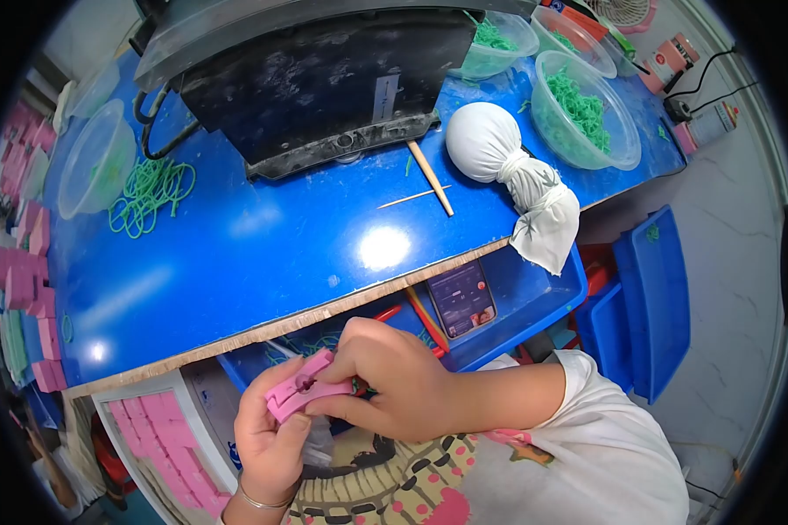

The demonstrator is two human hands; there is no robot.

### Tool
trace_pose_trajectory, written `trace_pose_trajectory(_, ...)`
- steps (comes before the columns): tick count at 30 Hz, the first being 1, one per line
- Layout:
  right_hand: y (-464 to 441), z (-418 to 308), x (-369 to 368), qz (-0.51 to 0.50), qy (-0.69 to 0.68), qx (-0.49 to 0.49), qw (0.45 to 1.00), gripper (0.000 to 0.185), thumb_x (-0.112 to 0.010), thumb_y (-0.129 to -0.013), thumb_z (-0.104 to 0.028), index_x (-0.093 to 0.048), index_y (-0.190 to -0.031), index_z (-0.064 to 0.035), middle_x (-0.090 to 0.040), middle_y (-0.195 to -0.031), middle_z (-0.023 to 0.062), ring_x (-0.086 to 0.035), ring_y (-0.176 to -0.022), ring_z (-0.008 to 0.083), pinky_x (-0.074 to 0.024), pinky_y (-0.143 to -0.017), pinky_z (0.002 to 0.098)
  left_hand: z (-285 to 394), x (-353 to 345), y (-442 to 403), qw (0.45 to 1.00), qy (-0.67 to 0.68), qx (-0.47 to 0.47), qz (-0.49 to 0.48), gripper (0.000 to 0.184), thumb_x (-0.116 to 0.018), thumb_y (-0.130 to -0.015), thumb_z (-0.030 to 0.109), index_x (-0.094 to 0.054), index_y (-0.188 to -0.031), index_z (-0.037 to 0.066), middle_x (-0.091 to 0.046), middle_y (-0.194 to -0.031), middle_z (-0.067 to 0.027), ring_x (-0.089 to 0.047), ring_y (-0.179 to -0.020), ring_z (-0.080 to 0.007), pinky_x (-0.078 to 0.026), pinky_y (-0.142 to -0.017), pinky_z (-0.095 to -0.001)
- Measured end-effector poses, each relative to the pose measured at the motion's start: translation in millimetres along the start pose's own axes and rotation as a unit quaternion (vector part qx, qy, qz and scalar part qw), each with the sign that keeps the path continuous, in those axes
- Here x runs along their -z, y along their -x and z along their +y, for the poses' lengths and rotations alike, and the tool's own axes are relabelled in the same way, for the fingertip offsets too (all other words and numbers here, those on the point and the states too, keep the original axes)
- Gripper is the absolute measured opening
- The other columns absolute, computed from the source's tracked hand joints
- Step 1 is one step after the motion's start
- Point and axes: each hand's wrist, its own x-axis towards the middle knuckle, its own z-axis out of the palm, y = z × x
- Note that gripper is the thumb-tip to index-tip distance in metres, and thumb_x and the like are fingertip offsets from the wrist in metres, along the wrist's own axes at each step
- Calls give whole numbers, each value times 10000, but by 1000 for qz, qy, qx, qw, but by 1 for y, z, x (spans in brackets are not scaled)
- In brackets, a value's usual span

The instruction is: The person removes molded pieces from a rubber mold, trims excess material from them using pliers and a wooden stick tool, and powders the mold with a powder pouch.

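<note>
A small pink block, like a two-part mold with a dark round hollow and a slit [299,385], is held low in front of my body, over the table's front edge. My left hand [267,437] is closed around its left end, thumb below and fingers behind. My right hand [403,381] pinches the block's right end between thumb and bent fingers. Something small and dark shows by the right fingers, too hidden to name. Beneath the hands sits a piece of clear plastic [318,442].
On the blue table [263,262] stand a black machine [315,96], a tied white cloth pouch [484,144], wooden sticks [431,179], green strands [149,197] and clear bowls [617,131]. Below, a blue tray [508,328] holds a phone [460,299]. Pink blocks [162,429] fill a box.
</note>
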Motion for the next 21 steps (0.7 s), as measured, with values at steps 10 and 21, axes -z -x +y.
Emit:
trace_pose_trajectory(10,-12,-4,14,-34,-103,88,990,313,-810,-613,-153,-559,-765,-44,-580,-785,69,-547,-683,215,-405,-646,311,4,9,10,995,54,24,-85,516,-726,-736,297,-527,-1082,-31,-595,-1014,-135,-587,-922,-203,-463,-827,-319)
trace_pose_trajectory(21,-7,-16,17,-18,27,103,994,365,-727,-695,-122,-596,-1008,11,-622,-1000,138,-585,-935,302,-441,-824,378,-1,1,-1,974,148,-109,-131,380,-584,-825,23,-485,-1187,-35,-546,-1141,-130,-543,-1034,-190,-440,-886,-310)
